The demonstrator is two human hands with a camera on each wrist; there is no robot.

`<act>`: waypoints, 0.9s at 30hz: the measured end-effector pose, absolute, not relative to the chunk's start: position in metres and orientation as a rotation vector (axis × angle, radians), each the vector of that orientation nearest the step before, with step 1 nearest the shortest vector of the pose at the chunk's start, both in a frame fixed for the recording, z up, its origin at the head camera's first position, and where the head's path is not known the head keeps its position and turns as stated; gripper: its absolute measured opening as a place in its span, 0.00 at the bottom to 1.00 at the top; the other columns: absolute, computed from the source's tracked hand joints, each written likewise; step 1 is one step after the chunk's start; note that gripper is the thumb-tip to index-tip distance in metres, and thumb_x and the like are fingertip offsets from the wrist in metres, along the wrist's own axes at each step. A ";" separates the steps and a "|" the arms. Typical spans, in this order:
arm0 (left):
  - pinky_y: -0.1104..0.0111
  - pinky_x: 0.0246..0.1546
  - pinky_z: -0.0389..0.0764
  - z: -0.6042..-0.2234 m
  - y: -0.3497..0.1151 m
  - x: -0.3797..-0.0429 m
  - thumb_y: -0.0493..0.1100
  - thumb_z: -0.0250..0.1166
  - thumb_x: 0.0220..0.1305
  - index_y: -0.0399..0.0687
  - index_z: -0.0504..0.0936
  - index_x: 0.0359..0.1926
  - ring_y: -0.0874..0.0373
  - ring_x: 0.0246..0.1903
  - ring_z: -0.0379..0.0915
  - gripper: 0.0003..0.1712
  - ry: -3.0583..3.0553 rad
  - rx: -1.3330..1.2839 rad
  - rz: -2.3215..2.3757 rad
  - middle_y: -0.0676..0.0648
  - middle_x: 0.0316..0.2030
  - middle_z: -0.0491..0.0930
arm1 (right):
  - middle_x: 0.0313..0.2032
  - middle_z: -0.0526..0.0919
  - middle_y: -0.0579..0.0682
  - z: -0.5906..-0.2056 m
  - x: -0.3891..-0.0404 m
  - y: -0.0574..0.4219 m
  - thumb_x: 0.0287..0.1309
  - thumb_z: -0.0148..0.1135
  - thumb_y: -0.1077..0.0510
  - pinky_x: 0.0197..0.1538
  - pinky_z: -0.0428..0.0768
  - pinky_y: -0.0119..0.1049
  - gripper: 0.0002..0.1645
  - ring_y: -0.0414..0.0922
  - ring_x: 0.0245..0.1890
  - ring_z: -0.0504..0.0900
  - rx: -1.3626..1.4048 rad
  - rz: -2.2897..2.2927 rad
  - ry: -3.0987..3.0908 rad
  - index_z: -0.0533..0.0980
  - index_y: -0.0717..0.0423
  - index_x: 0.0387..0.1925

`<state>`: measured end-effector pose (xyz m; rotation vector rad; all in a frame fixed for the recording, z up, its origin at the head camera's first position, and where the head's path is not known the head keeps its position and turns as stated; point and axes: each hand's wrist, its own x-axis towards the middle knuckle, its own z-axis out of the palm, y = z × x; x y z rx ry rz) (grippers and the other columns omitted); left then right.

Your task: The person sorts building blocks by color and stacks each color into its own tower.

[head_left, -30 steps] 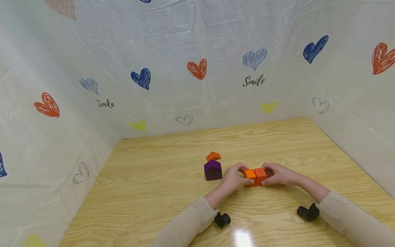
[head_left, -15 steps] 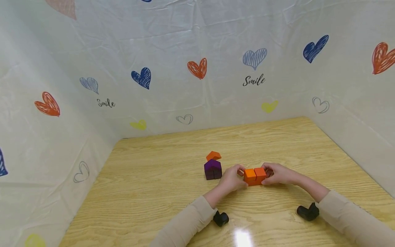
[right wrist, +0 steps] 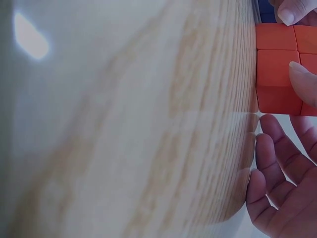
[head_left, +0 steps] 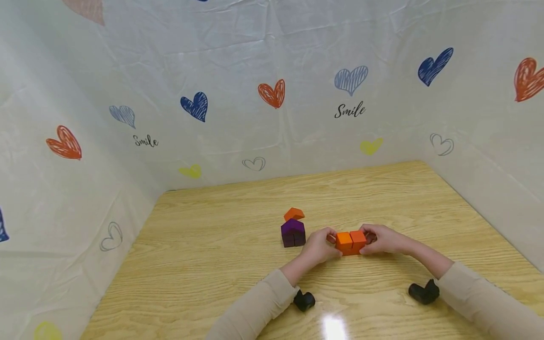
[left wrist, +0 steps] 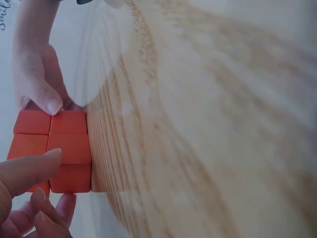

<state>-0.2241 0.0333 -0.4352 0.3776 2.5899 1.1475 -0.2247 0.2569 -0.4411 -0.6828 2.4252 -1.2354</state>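
In the head view, a small box-like stack of orange blocks (head_left: 351, 243) sits on the table. My left hand (head_left: 318, 246) grips its left side and my right hand (head_left: 384, 239) its right side. In the left wrist view, seams divide the orange blocks (left wrist: 69, 148); the left thumb (left wrist: 34, 171) lies across one face, with fingers curled below. The right wrist view has the right thumb (right wrist: 303, 82) on the orange blocks (right wrist: 277, 69) and loosely bent fingers (right wrist: 272, 166) beside them. Left of the hands stands a purple house-shaped block stack (head_left: 293, 233).
Behind the purple stack lies an orange angled block (head_left: 294, 214). The wooden table (head_left: 212, 226) meets a white heart-printed sheet (head_left: 238, 127) at the back and sides. Black fittings (head_left: 304, 301) hang under the wrists.
The left thumb has drawn back from the front of the orange blocks to their left side, and the stack's left block is more exposed. The right hand has stayed almost still.
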 end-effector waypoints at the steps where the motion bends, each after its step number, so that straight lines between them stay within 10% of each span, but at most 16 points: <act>1: 0.73 0.35 0.71 -0.435 0.034 -0.224 0.39 0.75 0.42 0.49 0.77 0.41 0.64 0.29 0.70 0.23 2.592 0.376 1.144 0.54 0.32 0.77 | 0.35 0.78 0.51 -0.441 -0.225 0.257 0.49 0.67 0.56 0.38 0.75 0.29 0.19 0.37 0.33 0.76 -0.682 -1.233 2.427 0.71 0.61 0.39; 27: 0.72 0.40 0.73 -0.437 0.034 -0.224 0.47 0.74 0.45 0.49 0.80 0.41 0.65 0.32 0.71 0.20 2.607 0.353 1.090 0.58 0.32 0.78 | 0.34 0.78 0.49 -0.441 -0.224 0.257 0.48 0.68 0.55 0.37 0.74 0.29 0.18 0.36 0.32 0.75 -0.700 -1.206 2.461 0.72 0.59 0.38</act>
